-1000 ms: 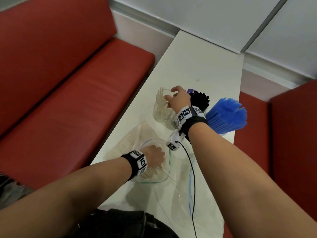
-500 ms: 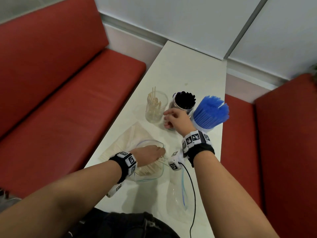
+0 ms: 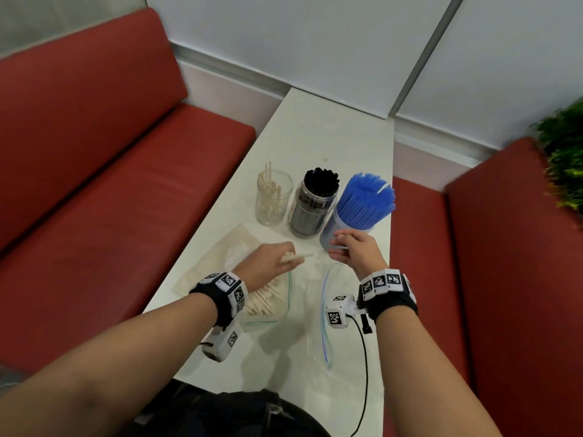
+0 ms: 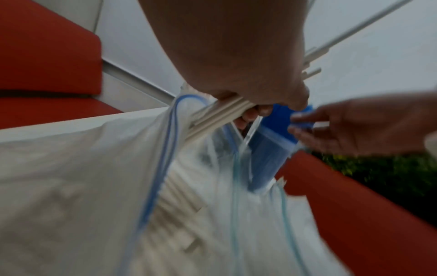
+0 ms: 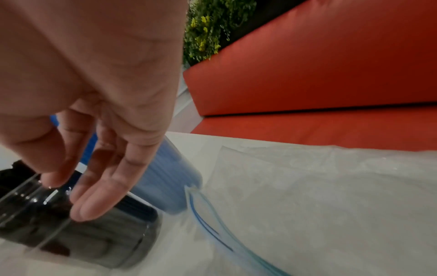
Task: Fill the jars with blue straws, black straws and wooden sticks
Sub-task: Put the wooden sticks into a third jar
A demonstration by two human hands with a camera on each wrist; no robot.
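Three clear jars stand in a row on the white table [image 3: 328, 146]. The left jar [image 3: 273, 200] holds a few wooden sticks, the middle jar [image 3: 315, 209] is packed with black straws, and the right jar [image 3: 359, 206] with blue straws. My left hand [image 3: 271, 263] grips a small bundle of wooden sticks [image 3: 299, 256] [image 4: 220, 116] just above the mouth of a zip bag of sticks [image 3: 268, 298]. My right hand [image 3: 353, 250] hovers in front of the blue jar [image 5: 165, 183] and black jar [image 5: 94, 233], its fingers [image 5: 101, 186] relaxed and holding nothing.
An empty zip bag [image 3: 325, 313] [image 5: 307, 186] lies flat under my right wrist. A flat packet of sticks [image 3: 214, 263] lies left of the bags. Red benches [image 3: 126, 184] flank the narrow table on both sides; a green plant [image 3: 564, 159] is at the far right.
My right hand came back from the stick jar to the near side of the blue jar. My left hand lifted out of the bag holding a bundle of sticks.
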